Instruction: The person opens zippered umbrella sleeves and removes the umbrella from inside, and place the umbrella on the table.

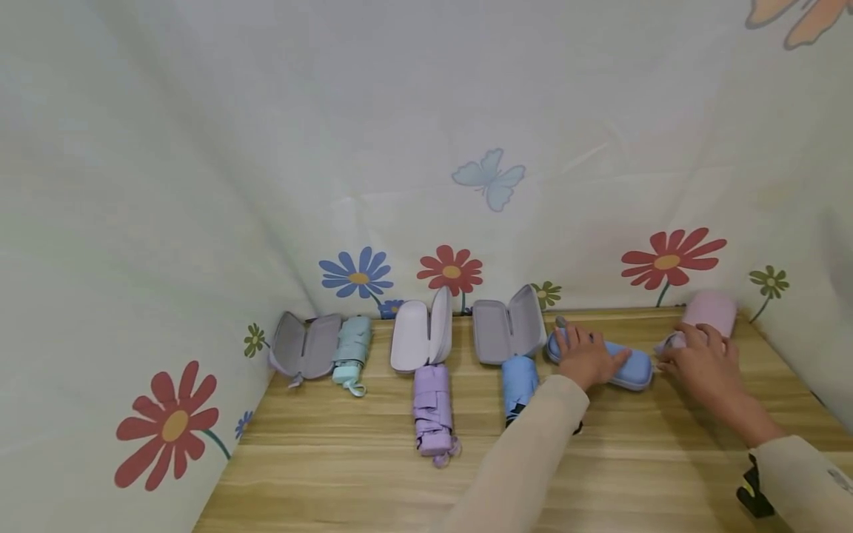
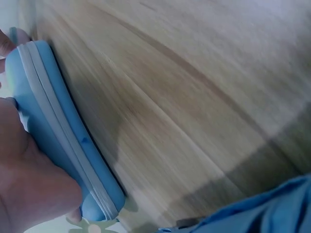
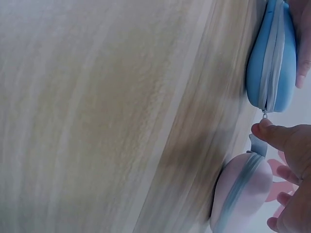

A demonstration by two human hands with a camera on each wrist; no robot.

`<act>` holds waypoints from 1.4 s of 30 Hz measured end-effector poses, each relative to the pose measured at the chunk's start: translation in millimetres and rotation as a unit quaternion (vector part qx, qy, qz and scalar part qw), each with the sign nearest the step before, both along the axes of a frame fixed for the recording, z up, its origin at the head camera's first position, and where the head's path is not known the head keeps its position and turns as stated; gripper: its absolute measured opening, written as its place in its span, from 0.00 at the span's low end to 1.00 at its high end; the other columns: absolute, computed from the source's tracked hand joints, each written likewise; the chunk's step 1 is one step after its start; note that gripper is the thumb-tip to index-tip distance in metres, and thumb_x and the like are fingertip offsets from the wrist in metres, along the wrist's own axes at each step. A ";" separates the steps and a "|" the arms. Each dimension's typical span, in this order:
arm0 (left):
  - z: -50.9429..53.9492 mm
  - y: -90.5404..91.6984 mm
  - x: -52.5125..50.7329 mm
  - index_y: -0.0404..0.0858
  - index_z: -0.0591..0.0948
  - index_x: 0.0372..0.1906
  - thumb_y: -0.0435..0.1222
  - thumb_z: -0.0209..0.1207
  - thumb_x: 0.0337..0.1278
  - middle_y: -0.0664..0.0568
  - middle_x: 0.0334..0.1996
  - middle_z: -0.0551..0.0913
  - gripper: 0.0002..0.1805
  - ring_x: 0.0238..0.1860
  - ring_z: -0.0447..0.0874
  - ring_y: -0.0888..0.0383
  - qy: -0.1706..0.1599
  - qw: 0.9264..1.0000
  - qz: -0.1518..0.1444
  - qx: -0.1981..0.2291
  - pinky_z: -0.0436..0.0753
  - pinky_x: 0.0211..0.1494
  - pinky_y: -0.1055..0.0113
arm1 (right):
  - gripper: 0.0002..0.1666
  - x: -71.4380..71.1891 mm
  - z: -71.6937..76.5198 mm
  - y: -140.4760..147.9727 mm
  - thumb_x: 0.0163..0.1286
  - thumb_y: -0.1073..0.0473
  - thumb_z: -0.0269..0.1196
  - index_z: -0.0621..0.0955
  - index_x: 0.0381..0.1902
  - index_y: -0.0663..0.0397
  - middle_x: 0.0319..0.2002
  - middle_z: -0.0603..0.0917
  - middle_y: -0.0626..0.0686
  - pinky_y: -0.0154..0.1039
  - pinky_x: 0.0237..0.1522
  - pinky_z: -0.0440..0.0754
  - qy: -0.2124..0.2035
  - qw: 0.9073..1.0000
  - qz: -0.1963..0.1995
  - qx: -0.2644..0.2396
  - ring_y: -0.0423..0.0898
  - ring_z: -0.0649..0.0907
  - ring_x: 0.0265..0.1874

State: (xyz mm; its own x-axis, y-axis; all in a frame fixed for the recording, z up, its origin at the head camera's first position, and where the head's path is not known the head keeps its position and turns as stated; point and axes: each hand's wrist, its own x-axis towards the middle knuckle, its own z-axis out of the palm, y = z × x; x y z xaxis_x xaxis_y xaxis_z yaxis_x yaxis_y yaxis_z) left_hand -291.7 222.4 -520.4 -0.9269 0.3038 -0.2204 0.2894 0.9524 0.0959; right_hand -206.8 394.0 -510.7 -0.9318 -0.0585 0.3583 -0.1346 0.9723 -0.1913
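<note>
A blue zippered hard case point(image 1: 629, 364) lies closed on the wooden table, its grey zipper band facing me in the left wrist view. Across its top, my left hand point(image 1: 588, 360) grips it, with the thumb toward the case's right end. My right hand point(image 1: 708, 363) is at that same end, pinching the small zipper pull point(image 3: 265, 115) between thumb and fingers; part of the pinch is hidden. Just beyond the right hand stands a closed pink case point(image 3: 245, 187) with a grey strap loop point(image 3: 258, 145).
To the left, open cases stand along the back: a grey-lined one point(image 1: 322, 348), a white-lined one point(image 1: 409, 337) and another grey-lined one point(image 1: 493, 333). Near them lie a mint folding umbrella point(image 1: 353, 344), a purple one point(image 1: 432, 403) and a blue one point(image 1: 518, 381). A flower-printed curtain point(image 1: 400, 185) hangs behind.
</note>
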 end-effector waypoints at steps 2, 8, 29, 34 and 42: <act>-0.5 -1.1 -2.8 0.60 0.60 0.78 0.74 0.29 0.66 0.57 0.81 0.50 0.42 0.82 0.35 0.55 -0.005 1.000 -0.004 0.000 0.38 0.80 0.49 | 0.06 -0.6 0.0 -0.9 0.63 0.59 0.71 0.90 0.37 0.56 0.61 0.69 0.70 0.80 0.53 0.56 0.002 1.000 0.000 0.003 0.76 0.59 0.63; -1.1 -2.7 -10.0 0.61 0.58 0.79 0.74 0.31 0.65 0.59 0.81 0.48 0.43 0.81 0.33 0.57 -0.032 0.999 -0.024 -0.003 0.35 0.80 0.49 | 0.06 -2.2 -1.4 -0.2 0.62 0.59 0.72 0.90 0.35 0.55 0.61 0.70 0.69 0.79 0.52 0.57 0.014 1.000 0.003 0.008 0.75 0.61 0.62; 12.7 -10.2 19.8 0.51 0.53 0.82 0.77 0.36 0.61 0.54 0.82 0.46 0.52 0.82 0.36 0.57 0.024 1.000 0.004 0.011 0.40 0.81 0.57 | 0.04 -2.4 -6.0 -18.9 0.63 0.61 0.70 0.90 0.31 0.54 0.62 0.71 0.69 0.77 0.52 0.60 0.003 1.000 -0.007 0.004 0.75 0.63 0.62; 15.3 2.7 35.9 0.44 0.50 0.82 0.73 0.43 0.63 0.48 0.82 0.45 0.54 0.81 0.40 0.52 0.041 0.991 0.108 0.064 0.49 0.80 0.57 | 0.03 4.0 -5.0 -22.7 0.62 0.61 0.70 0.89 0.29 0.54 0.59 0.72 0.69 0.77 0.51 0.60 0.000 1.000 -0.008 0.011 0.75 0.63 0.61; 14.8 4.7 37.0 0.44 0.50 0.82 0.61 0.41 0.76 0.52 0.81 0.46 0.41 0.81 0.46 0.52 0.016 0.991 0.102 0.087 0.60 0.77 0.60 | 0.01 22.6 -1.0 -51.7 0.61 0.59 0.72 0.89 0.30 0.48 0.61 0.73 0.69 0.75 0.50 0.62 -0.005 0.999 0.033 0.034 0.75 0.64 0.61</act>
